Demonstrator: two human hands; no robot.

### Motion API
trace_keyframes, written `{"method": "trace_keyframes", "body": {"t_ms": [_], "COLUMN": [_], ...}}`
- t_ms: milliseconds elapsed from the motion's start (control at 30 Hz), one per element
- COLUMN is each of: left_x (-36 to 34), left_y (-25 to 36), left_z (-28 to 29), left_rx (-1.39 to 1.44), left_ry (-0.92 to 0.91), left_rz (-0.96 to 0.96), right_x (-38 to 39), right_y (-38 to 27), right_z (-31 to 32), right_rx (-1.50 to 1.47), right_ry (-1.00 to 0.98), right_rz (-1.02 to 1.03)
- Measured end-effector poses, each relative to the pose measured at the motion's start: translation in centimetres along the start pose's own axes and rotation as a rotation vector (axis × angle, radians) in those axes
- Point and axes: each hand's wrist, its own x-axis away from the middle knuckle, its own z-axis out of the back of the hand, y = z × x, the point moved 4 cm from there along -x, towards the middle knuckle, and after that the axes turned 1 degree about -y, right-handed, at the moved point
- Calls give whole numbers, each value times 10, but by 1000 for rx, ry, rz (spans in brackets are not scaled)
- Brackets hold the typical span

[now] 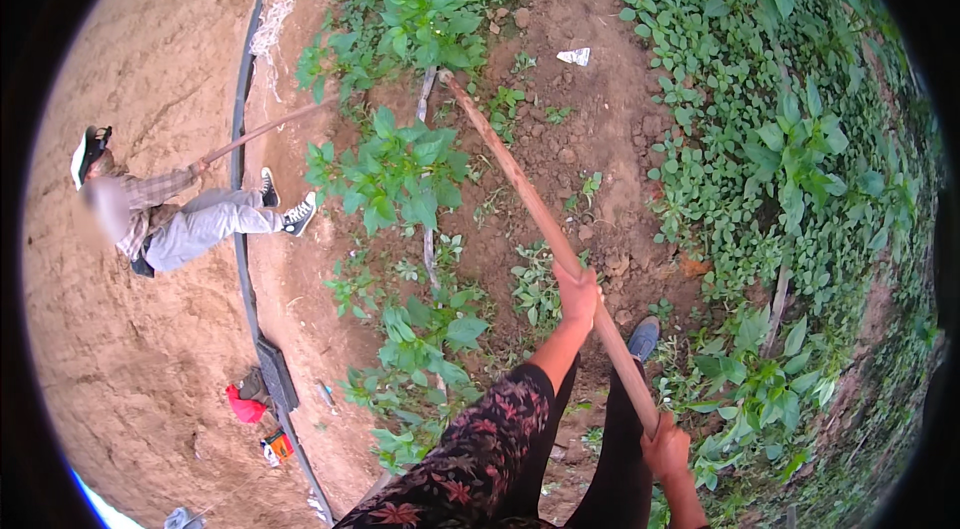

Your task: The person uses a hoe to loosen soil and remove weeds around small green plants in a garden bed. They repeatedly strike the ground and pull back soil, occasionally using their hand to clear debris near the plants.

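A hoe (532, 204) with a long wooden handle slants from the lower right up to the plant row left of the middle. Its far end reaches the soil among the leaves, and the blade itself is hidden. My left hand (576, 295) is wrapped round the middle of the handle. Lower down, my right hand (667, 447) grips the handle near its rear end. Close to the far end stand leafy green plants (390, 169) in a row, with a thin dark hose (428, 249) running along their stems.
A dense bed of low green plants (720, 149) fills the right side. Bare soil (600, 59) with clods and a white scrap (574, 56) lies between. At left, a person (190, 209) holds a long pole (270, 129) beside a black pipe (240, 119). My shoe (645, 337) stands on the soil.
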Motion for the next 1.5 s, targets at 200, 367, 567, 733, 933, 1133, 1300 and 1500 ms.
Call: {"method": "trace_keyframes", "body": {"t_ms": [200,367,567,733,933,1133,1300,1500], "left_x": [64,41,-64,-120,-122,-126,-140,-113], "left_y": [-38,-16,39,75,66,63,65,54], "left_z": [9,-1,-17,-17,-17,-7,1,13], "left_rx": [-79,-75,-106,-167,-156,-127,-149,-197], "left_ry": [-45,-151,-176,-133,-92,-89,-97,-55], "left_rz": [67,-33,-106,-150,-91,-101,-90,-97], "right_x": [65,43,-51,-96,-108,-105,-114,-83], "right_y": [44,23,-52,-95,-84,-87,-97,-92], "right_z": [-51,-62,-44,-36,-38,-38,-46,-61], "right_rx": [-72,-114,-178,-273,-228,-171,-145,-225], "right_ry": [3,51,141,132,140,159,189,110], "right_rz": [-70,-74,-44,1,4,52,79,-10]}}
